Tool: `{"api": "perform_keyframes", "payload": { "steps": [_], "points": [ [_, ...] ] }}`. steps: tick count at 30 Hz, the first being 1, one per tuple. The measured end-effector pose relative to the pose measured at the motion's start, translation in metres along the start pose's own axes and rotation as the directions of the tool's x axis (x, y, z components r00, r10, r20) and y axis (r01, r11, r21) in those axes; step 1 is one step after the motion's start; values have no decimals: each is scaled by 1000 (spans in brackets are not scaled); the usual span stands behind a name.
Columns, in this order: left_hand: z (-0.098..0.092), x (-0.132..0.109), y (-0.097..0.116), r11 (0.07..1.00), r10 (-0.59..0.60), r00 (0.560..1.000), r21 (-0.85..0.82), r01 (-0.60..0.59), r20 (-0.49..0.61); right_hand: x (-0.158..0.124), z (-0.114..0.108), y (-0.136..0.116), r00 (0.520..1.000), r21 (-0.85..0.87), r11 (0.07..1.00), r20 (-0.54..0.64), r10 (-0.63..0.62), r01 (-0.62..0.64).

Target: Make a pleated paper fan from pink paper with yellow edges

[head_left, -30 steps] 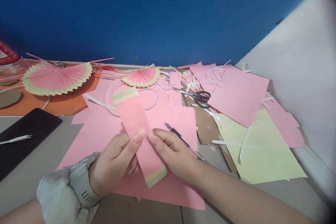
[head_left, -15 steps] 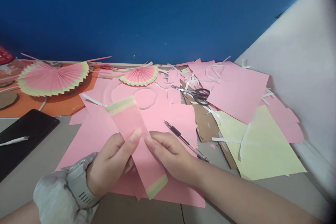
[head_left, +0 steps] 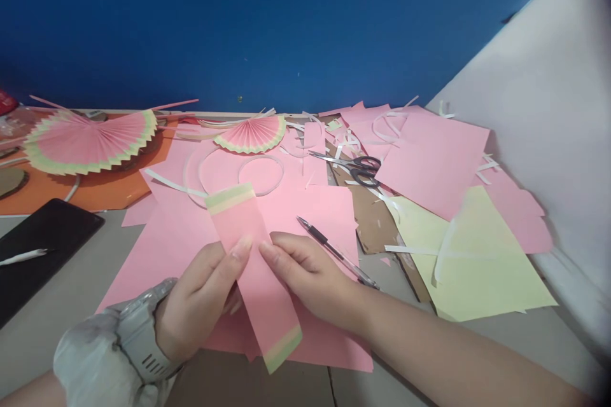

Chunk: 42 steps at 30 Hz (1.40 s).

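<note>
A pink paper strip (head_left: 260, 286) with green and yellow bands at both short ends is held up at a slant above pink sheets (head_left: 153, 267). My left hand (head_left: 205, 299) pinches its left edge, thumb on top and the other fingers partly hidden behind. On the opposite edge my right hand (head_left: 305, 270) grips it between thumb and fingers. The strip's top end leans left and its bottom end leans right. Just beyond my right hand a black-capped pen (head_left: 329, 248) lies on the pink paper.
Scissors (head_left: 358, 167) with black handles lie among white paper scraps. Two pleated watermelon fans, a large one (head_left: 95, 137) and a smaller one (head_left: 252, 133), sit at the back. A black phone-like slab (head_left: 52, 248) is at left, a pale yellow sheet (head_left: 491, 273) at right.
The strip has tilted slightly, its top end shifting right and down and its bottom end dropping a little. Both hands keep hold of it. The view has shifted slightly.
</note>
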State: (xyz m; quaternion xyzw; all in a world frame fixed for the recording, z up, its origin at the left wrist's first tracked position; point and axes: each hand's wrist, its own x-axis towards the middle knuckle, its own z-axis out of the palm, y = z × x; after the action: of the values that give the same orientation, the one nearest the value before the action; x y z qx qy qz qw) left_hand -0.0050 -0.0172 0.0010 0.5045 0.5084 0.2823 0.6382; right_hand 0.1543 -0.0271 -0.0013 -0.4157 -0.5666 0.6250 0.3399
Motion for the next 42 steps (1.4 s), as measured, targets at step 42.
{"api": "perform_keyframes", "payload": {
  "steps": [42],
  "points": [
    [-10,12,5,954,243,969,169,-248,48,1,4,-5,997,-226,974,70,29,-12]
  ]
}}
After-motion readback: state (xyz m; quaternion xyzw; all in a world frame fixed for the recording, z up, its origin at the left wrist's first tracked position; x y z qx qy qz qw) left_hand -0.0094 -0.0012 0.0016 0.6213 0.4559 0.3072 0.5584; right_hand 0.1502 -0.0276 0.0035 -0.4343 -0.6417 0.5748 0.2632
